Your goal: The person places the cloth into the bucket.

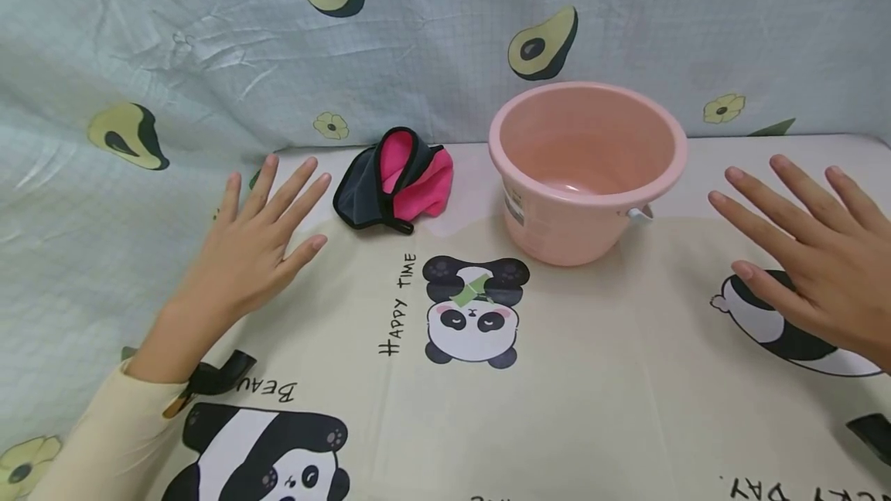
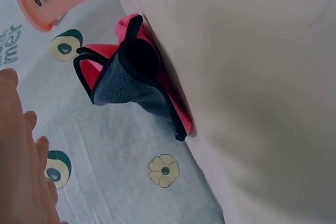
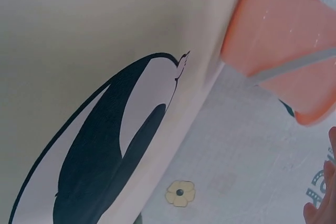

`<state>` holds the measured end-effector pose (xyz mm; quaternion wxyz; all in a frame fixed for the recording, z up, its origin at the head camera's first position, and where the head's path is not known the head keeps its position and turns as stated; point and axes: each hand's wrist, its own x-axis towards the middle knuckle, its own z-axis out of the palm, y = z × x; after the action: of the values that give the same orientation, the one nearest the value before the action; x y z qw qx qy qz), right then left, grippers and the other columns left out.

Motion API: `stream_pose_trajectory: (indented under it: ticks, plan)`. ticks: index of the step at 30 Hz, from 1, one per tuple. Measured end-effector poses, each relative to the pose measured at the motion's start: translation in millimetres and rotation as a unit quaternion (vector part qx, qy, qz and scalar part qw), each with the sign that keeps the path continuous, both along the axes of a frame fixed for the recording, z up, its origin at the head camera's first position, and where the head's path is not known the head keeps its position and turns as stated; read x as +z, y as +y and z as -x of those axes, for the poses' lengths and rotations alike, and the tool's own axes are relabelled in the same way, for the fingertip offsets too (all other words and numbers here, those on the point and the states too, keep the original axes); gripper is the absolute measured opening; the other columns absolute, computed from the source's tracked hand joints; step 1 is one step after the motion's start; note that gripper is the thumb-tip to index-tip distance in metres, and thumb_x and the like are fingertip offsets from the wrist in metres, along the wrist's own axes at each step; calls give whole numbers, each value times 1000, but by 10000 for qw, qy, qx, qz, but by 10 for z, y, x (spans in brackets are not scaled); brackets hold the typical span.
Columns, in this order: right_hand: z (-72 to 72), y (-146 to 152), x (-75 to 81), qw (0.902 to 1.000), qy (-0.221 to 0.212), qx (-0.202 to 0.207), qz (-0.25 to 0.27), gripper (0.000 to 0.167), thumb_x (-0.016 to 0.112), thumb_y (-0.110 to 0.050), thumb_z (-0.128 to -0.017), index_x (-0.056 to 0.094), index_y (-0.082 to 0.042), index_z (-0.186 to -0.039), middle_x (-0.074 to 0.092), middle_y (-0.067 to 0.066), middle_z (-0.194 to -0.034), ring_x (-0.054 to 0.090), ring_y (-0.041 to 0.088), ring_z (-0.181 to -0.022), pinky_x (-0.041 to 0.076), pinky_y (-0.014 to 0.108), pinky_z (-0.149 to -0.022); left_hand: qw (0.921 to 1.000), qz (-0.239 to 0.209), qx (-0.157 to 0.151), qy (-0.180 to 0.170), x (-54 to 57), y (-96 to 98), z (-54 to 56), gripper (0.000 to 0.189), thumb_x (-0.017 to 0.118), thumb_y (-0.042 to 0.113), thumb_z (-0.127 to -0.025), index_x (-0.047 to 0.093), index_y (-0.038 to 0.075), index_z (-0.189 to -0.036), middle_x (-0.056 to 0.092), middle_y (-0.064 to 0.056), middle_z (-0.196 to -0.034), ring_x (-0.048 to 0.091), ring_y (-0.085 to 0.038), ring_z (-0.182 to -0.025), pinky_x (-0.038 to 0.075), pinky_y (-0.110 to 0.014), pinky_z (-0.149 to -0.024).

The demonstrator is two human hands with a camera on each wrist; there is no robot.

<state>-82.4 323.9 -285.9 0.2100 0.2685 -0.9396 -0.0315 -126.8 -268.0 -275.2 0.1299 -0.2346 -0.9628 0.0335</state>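
Note:
My left hand (image 1: 261,253) hovers over the left part of the table with its fingers spread, holding nothing. Just right of its fingertips lies a crumpled cloth (image 1: 362,190), dark grey-blue on one side and bright pink on the other, with black edging; the left wrist view shows the same cloth (image 2: 123,85) bunched up. Over the right side, my right hand (image 1: 828,269) is also spread and holds nothing. Between the hands, closer to the back, a pink bucket (image 1: 564,230) stands upright, its inside bare. A pale handle (image 3: 299,64) hangs along its side in the right wrist view.
The table is covered by a cream cloth (image 1: 557,408) printed with pandas and lettering. Behind it and on the left hangs a pale blue curtain (image 1: 431,45) with avocados and flowers. The bucket and the crumpled cloth sit close to that curtain.

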Motion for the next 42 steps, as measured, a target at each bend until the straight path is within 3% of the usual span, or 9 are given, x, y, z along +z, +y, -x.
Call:
stream_pose_trajectory:
  ticks: [7,14,31,38,42]
  plan:
    - [49,-68,31,9997,200,88,134,75,9,-75,-99,10,-38,-164,4,-10,-170,4,25,-157,0,53,-125,9998,-142,-43,-144,11,62,59,71,37,57,-106,7,33,-165,0,11,-171,-11,-23,-156,-6,-60,-122]
    - [75,-119,69,9974,417,311,498,71,16,-69,-102,21,-33,-163,15,-8,-170,11,26,-157,4,52,-125,9984,-291,-189,-451,10,145,110,70,40,54,-106,9,32,-165,0,11,-171,-9,-24,-157,-4,-59,-123]
    - [173,-220,172,9979,199,235,563,75,12,-70,-101,18,-30,-164,11,-4,-171,8,27,-157,2,50,-126,9903,-1017,-534,-788,41,268,246,69,42,51,-107,10,32,-165,5,9,-171,-7,-24,-157,-3,-58,-123]
    - [252,-289,205,9925,300,647,998,71,21,-64,-105,31,-22,-161,25,2,-168,18,30,-155,9,45,-126,9853,-1331,-656,-847,60,349,324,70,46,49,-106,14,31,-165,7,10,-171,-2,-27,-157,1,-61,-123]
    - [300,-327,226,9909,137,750,1108,67,27,-59,-106,34,-20,-160,29,6,-166,20,29,-155,11,41,-126,9824,-1481,-702,-894,56,394,374,70,49,46,-106,16,30,-165,9,8,-171,-2,-28,-157,3,-62,-122]
